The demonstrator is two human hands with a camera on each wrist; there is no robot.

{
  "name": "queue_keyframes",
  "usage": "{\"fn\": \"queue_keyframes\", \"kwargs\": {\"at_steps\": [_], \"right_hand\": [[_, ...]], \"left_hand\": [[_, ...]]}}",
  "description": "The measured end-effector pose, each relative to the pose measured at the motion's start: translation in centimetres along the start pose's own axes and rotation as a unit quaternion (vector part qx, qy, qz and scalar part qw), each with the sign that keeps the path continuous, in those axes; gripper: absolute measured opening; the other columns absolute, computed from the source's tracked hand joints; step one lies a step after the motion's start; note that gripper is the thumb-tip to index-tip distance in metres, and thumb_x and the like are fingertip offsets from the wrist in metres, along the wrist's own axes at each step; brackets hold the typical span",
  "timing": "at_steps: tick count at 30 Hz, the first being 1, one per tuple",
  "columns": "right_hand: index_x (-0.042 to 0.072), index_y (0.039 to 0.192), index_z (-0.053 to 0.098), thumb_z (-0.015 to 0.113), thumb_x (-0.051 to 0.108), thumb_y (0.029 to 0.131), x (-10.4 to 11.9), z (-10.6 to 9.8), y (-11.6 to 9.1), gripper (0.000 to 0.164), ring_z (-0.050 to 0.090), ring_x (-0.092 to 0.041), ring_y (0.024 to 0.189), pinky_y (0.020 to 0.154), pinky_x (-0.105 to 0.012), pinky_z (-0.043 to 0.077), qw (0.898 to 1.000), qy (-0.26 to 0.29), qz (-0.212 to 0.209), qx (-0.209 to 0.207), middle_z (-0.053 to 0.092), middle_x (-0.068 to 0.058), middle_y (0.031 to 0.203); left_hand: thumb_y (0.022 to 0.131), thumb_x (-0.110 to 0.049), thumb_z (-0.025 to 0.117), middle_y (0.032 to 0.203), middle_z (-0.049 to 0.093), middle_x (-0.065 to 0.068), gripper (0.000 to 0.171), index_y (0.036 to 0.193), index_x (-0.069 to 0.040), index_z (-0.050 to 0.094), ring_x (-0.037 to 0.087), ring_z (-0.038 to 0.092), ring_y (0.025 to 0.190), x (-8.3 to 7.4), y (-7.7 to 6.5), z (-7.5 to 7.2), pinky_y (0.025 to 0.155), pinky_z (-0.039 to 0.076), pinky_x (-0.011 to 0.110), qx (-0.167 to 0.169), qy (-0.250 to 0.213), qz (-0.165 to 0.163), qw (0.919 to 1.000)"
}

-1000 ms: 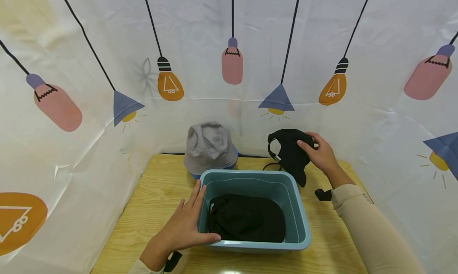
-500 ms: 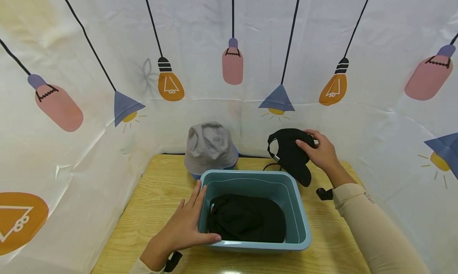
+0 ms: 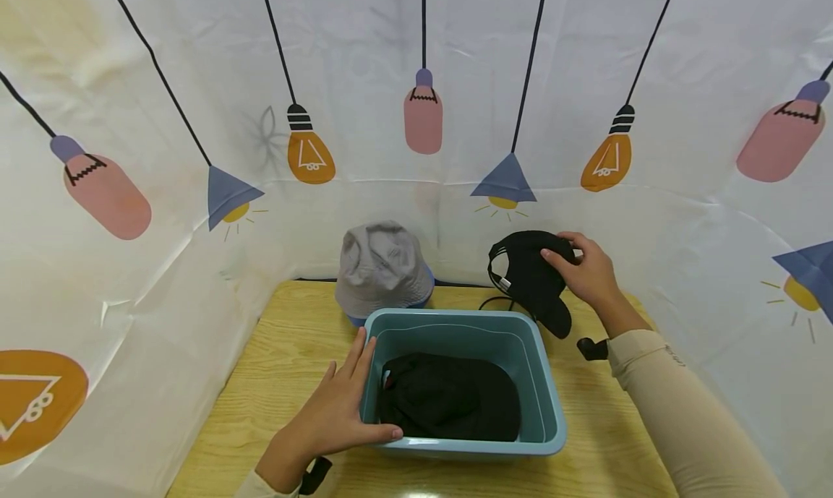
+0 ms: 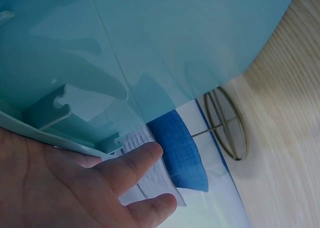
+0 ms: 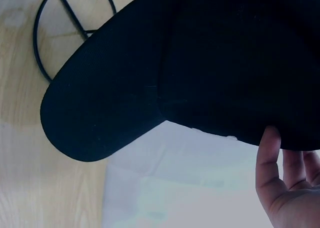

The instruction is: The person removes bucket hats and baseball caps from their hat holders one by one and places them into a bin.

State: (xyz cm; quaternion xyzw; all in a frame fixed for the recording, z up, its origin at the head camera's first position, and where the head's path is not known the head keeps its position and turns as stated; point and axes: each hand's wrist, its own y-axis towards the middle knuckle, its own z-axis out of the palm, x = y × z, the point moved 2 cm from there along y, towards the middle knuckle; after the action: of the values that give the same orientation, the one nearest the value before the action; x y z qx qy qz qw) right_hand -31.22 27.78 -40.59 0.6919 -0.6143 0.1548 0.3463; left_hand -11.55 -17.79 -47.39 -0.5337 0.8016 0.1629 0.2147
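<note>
In the head view my right hand [image 3: 588, 270] pinches a black baseball cap [image 3: 530, 267] by its crown, thumb on the near side. The cap hangs tilted behind the bin's far right corner, brim down and to the right. Its brim [image 5: 100, 97] and my right fingers at the edge also show in the right wrist view. My left hand [image 3: 335, 408] rests against the left side of a blue-green plastic bin [image 3: 465, 446], fingers stretched along the side and thumb over the near rim. Inside the bin lies another black cap [image 3: 449, 397], brim to the right.
A grey bucket hat [image 3: 380, 263] with a blue underside stands behind the bin's left corner, over a metal ring base [image 4: 227, 123]. A black wire stand [image 5: 37, 47] is beneath the held cap. The wooden table [image 3: 260, 368] meets a patterned white curtain [image 3: 390, 50].
The held cap has risen slightly, and its brim has swung to the right. My right hand has shifted a little up and right; my left hand stays on the bin.
</note>
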Motion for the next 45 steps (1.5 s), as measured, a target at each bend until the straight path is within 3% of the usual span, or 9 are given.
{"fn": "queue_keyframes", "kwargs": {"at_steps": [5,11,16,29,37,45], "right_hand": [[0.014,0.145,0.055,0.063,0.055,0.099,0.6,-0.4,0.2,0.062,0.066,-0.035,0.082,0.063,-0.037,0.049,1.0,0.002,-0.01,-0.014,0.056,-0.022,0.134],[0.013,0.142,0.057,0.066,0.053,0.098,1.2,-0.7,0.4,0.06,0.063,-0.04,0.097,0.08,-0.051,0.049,0.999,-0.007,-0.023,-0.029,0.055,-0.023,0.131],[0.01,0.138,0.06,0.069,0.047,0.098,1.6,-1.1,0.5,0.055,0.054,-0.041,0.106,0.089,-0.06,0.044,0.998,-0.015,-0.045,-0.047,0.056,-0.024,0.128],[0.009,0.136,0.062,0.069,0.046,0.098,3.1,-3.1,-0.1,0.054,0.05,-0.041,0.11,0.09,-0.061,0.041,0.995,-0.043,-0.061,-0.067,0.055,-0.024,0.126],[0.009,0.138,0.061,0.069,0.046,0.098,4.2,-4.4,-0.3,0.054,0.051,-0.041,0.105,0.087,-0.059,0.041,0.994,-0.044,-0.062,-0.081,0.054,-0.024,0.128],[0.01,0.135,0.063,0.072,0.041,0.096,5.7,-5.0,-0.8,0.051,0.05,-0.04,0.109,0.087,-0.057,0.041,0.99,-0.048,-0.093,-0.097,0.057,-0.023,0.128]], "left_hand": [[0.073,-0.084,0.071,0.175,-0.012,0.0,0.133,0.167,-0.03,-0.006,0.036,0.025,0.157,0.0,0.0,0.0,0.114,0.021,0.08,0.001,-0.003,0.002,1.0],[0.073,-0.079,0.074,0.175,-0.012,0.001,0.133,0.167,-0.031,-0.007,0.036,0.025,0.157,-0.1,0.0,0.0,0.113,0.021,0.08,0.002,-0.004,0.003,1.0],[0.073,-0.086,0.068,0.175,-0.012,0.001,0.133,0.166,-0.032,-0.008,0.036,0.025,0.157,0.0,0.0,-0.1,0.113,0.022,0.08,0.003,-0.002,0.003,1.0],[0.072,-0.089,0.065,0.175,-0.012,0.001,0.132,0.166,-0.032,-0.009,0.035,0.025,0.157,0.0,0.0,-0.1,0.114,0.022,0.079,0.005,-0.001,0.002,1.0],[0.072,-0.09,0.064,0.175,-0.012,0.001,0.134,0.168,-0.025,-0.003,0.036,0.026,0.156,-0.1,0.0,-0.2,0.113,0.023,0.08,0.005,-0.003,0.003,1.0],[0.073,-0.089,0.065,0.175,-0.012,0.001,0.132,0.166,-0.03,-0.007,0.036,0.024,0.157,-0.1,-0.1,-0.3,0.114,0.021,0.079,0.007,-0.003,0.005,1.0]]}}
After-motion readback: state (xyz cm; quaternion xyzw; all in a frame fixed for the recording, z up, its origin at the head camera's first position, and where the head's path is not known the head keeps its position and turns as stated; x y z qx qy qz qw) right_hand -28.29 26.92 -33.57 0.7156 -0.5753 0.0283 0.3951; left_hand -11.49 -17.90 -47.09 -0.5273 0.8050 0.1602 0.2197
